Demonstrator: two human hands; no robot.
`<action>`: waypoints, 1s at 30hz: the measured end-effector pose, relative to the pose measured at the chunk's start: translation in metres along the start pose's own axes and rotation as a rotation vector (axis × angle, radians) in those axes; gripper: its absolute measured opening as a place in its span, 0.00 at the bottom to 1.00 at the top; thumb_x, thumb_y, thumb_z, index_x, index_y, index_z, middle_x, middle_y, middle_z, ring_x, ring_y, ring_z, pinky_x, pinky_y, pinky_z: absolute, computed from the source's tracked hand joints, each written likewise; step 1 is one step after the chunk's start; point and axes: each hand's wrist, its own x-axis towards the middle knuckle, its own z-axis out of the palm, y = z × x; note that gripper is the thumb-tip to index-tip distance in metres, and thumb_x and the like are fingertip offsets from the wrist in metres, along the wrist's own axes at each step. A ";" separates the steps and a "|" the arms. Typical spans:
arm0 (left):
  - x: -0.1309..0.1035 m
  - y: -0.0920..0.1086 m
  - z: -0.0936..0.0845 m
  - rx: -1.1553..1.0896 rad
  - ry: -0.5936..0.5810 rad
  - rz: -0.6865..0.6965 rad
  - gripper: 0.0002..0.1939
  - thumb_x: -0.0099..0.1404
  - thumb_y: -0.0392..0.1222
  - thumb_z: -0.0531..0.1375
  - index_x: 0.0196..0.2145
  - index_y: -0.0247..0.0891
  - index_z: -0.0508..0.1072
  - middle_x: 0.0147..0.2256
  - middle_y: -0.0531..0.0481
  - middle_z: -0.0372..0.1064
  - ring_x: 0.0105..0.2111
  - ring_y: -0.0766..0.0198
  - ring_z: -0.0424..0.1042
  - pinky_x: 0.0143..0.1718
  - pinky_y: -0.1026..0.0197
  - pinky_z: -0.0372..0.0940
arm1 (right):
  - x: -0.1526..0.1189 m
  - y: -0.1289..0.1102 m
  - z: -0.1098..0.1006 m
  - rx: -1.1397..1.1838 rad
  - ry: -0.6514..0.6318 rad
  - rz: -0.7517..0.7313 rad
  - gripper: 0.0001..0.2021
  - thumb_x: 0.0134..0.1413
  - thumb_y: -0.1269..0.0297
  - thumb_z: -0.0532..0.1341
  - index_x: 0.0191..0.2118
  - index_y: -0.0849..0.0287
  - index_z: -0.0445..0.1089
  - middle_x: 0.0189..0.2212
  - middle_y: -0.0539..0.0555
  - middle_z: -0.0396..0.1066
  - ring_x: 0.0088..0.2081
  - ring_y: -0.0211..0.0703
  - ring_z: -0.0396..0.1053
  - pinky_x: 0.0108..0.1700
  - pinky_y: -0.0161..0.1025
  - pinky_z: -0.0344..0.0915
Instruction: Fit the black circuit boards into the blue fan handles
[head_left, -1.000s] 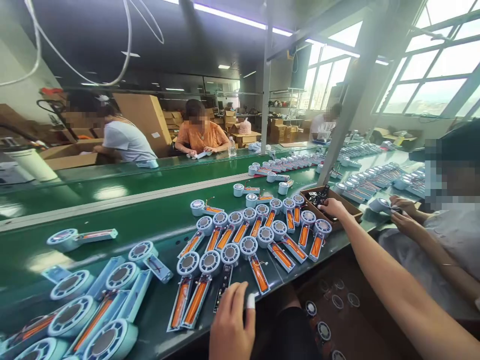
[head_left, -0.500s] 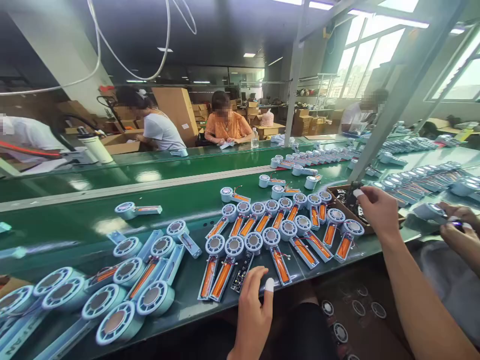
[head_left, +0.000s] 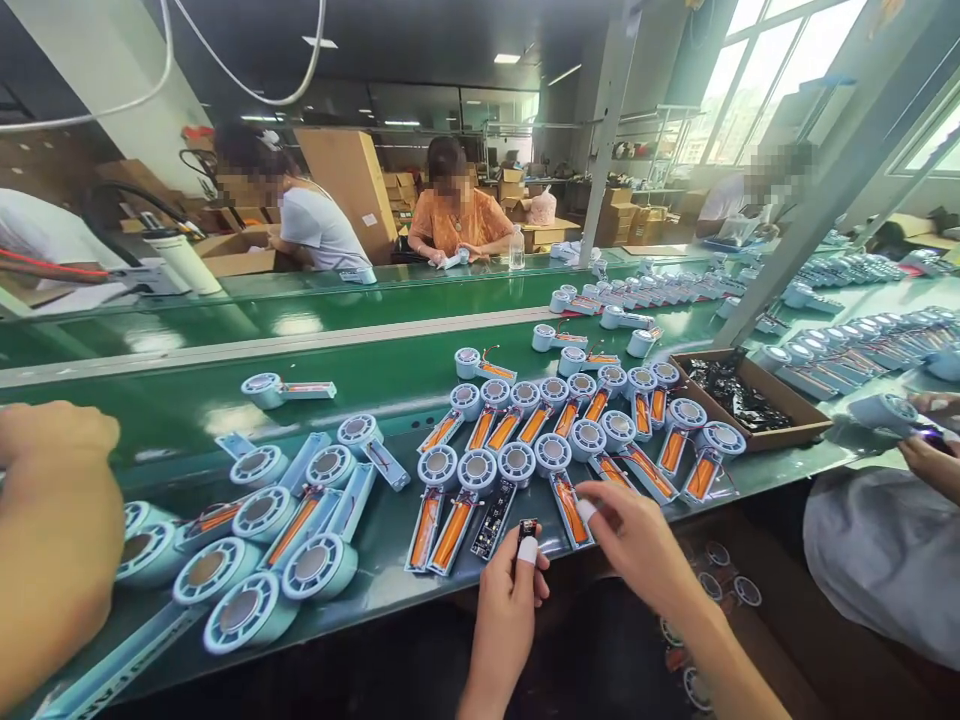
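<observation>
My left hand (head_left: 504, 600), below the front row at the table's edge, pinches a small black circuit board (head_left: 528, 526) between thumb and fingers. Most of that board is hidden by the hand. My right hand (head_left: 637, 545) reaches over the table edge beside a light blue handheld fan (head_left: 553, 452) with an orange-filled open handle. Its fingers are stretched out and slightly apart, with nothing visible in them; I cannot tell whether they touch the handle. White covers sit on both thumbs. Another fan (head_left: 517, 463) has a black circuit board (head_left: 493, 520) at its handle.
Rows of similar fans cover the green table. A cardboard box (head_left: 780, 432) of black boards stands at right. Another person's arm (head_left: 60, 550) reaches in at left, and a co-worker's hand (head_left: 926, 455) works at far right. A metal post (head_left: 810, 200) rises behind the box.
My right hand has moved left from the cardboard box to the front fans. My left hand, empty before, now holds a small circuit board. Another person's arm has entered at left.
</observation>
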 end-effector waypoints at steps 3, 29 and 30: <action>0.004 -0.001 0.004 0.051 0.012 0.007 0.20 0.69 0.53 0.51 0.40 0.36 0.76 0.27 0.50 0.70 0.23 0.63 0.68 0.25 0.62 0.64 | 0.015 0.012 -0.003 -0.116 0.000 -0.006 0.16 0.63 0.63 0.54 0.52 0.57 0.72 0.45 0.59 0.73 0.41 0.51 0.72 0.43 0.45 0.67; 0.021 0.022 0.022 0.454 0.016 0.238 0.08 0.68 0.36 0.54 0.39 0.38 0.73 0.37 0.46 0.71 0.38 0.55 0.73 0.42 0.57 0.66 | 0.021 0.028 0.014 0.646 -0.317 0.253 0.26 0.58 0.39 0.58 0.29 0.61 0.71 0.20 0.45 0.60 0.21 0.33 0.55 0.24 0.33 0.56; 0.022 0.023 0.023 0.480 0.007 0.226 0.07 0.67 0.36 0.56 0.40 0.38 0.73 0.37 0.46 0.71 0.38 0.55 0.73 0.41 0.57 0.65 | 0.021 0.028 0.015 0.677 -0.320 0.264 0.26 0.57 0.38 0.59 0.29 0.61 0.71 0.20 0.45 0.59 0.21 0.33 0.54 0.24 0.32 0.56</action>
